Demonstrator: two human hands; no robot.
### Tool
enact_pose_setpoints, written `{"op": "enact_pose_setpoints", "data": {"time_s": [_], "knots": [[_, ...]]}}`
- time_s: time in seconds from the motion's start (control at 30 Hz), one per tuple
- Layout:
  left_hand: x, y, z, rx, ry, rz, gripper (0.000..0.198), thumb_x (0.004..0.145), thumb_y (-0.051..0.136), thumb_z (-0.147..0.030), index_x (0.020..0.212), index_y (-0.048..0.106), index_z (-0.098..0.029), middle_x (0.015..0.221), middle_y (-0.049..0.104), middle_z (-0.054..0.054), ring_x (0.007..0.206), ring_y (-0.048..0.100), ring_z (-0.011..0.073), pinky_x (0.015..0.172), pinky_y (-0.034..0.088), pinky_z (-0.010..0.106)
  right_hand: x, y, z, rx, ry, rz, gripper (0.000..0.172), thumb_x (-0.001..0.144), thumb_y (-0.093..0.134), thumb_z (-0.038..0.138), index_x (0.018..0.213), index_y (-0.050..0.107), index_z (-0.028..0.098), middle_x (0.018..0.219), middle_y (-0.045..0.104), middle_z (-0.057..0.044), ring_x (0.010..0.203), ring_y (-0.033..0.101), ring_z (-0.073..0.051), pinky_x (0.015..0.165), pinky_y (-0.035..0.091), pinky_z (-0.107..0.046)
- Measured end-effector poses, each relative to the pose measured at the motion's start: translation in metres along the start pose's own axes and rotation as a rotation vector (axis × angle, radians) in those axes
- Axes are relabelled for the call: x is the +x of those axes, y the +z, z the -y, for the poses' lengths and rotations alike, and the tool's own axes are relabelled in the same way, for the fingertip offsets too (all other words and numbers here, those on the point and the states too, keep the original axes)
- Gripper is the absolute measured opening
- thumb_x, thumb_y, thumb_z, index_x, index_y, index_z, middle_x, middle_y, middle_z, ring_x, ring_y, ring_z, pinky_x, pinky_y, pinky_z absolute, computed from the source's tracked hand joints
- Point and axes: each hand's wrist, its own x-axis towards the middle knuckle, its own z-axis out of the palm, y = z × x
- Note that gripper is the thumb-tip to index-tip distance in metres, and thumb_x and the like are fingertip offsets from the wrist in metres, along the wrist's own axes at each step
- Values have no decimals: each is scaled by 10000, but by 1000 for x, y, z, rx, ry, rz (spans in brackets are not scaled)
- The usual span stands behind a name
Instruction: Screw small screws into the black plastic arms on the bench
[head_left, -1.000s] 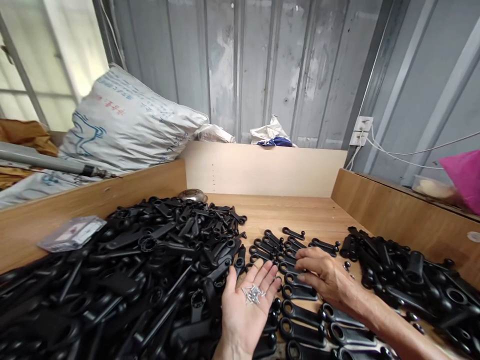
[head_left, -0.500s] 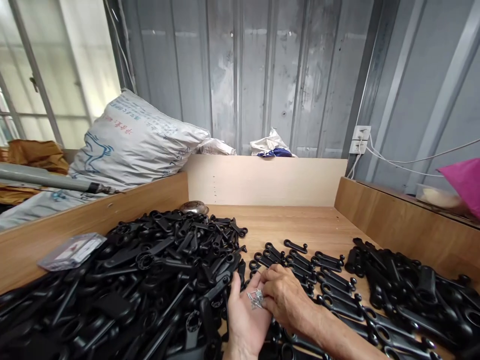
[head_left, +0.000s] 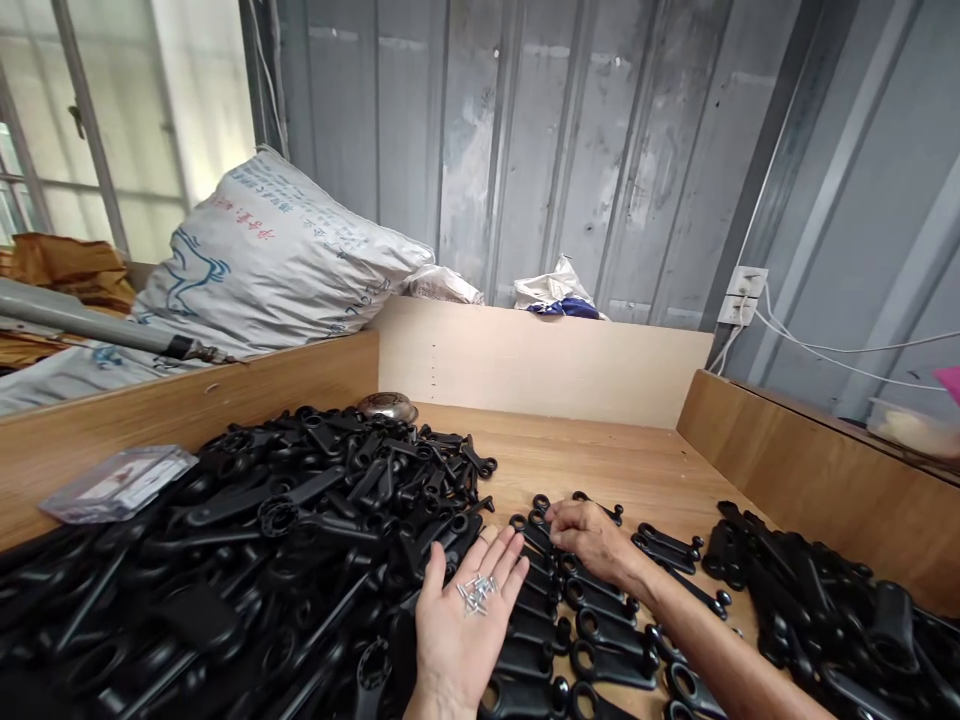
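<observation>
Left hand (head_left: pixel 469 640): flat, metal pins (head_left: pixel 478 594) loose on my palm; tilting could spill them.
Right hand (head_left: pixel 589 535): fingertips bunched; I cannot tell whether they pinch a pin.
Black handles (head_left: pixel 613 633): in rows on the desk (head_left: pixel 600 450); a low sweep could skew them.

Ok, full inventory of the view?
Parts: many, black, heaps and rows
Pins: several, silver, left palm
Box: one, clear, left
Dish: one, silver, mid-left
Bench: one, tan, centre
Boards: three, tan/cream, bench edges
Sack: one, white, left
Tube: one, grey, left
Cloth: some, orange, left
Bundles: two, whitish, back
Window: one, pale, left
Walls: two, grey, behind
Sockets: two, white, wall
Cables: several, white, right
Tub: one, clear, right
Scrap: one, pink, right
Left hand: one, bare, centre
Right hand: one, bare, at rows
</observation>
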Motion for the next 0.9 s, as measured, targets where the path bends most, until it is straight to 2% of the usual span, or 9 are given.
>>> {"op": "enact_pose_setpoints", "data": {"time_s": [0.1, 0.2, 0.33, 0.63, 0.77, 0.9], "knots": [[3, -2, -3, -4, 19, 11, 664, 911, 264, -501, 1267, 381, 47, 1129, 561, 297, 1060, 553, 372, 767, 535, 463, 1, 7, -24, 68, 67, 38, 63, 544, 448, 124, 491, 465, 155, 728, 580, -72, 848, 565, -210, 739, 415, -285], [4, -2, -3, 1, 37, 17, 659, 909, 280, -500, 1248, 403, 52, 1127, 563, 295, 1057, 556, 368, 767, 540, 461, -3, 15, -37, 121, 91, 85, 51, 506, 450, 140, 472, 485, 155, 741, 574, -63, 874, 554, -213, 750, 405, -284], [5, -1, -2, -6, 33, 11, 656, 906, 294, -497, 1235, 411, 58, 1129, 558, 304, 1057, 554, 372, 767, 540, 466, -5, 18, -43, 156, 107, 85, 71, 513, 454, 162, 492, 520, 150, 834, 573, -67, 860, 538, -205, 751, 390, -292], [1, 1, -1, -10, 16, 4, 643, 908, 288, -492, 1260, 392, 36, 1136, 561, 289, 1060, 556, 363, 770, 539, 453, -6, 23, -51, 146, 111, 66, 113, 552, 480, 158, 529, 590, 142, 855, 590, -65, 847, 545, -197, 750, 400, -284], [1, 2, 2, -7, -12, 5, 651, 907, 279, -509, 1291, 370, 8, 1145, 567, 261, 1067, 556, 347, 795, 525, 444, -9, 19, -47, 108, 68, 32, 131, 607, 509, 184, 548, 620, 145, 817, 600, -75, 837, 556, -207, 769, 412, -306], [0, 0, 6, -28, -52, 26, 657, 900, 289, -532, 1292, 370, -11, 1156, 558, 250, 1080, 546, 350, 813, 504, 452, -16, 12, -17, 94, -37, -57, 196, 735, 508, 247, 742, 687, 167, 967, 610, -99, 981, 527, -236, 902, 365, -354]]}}
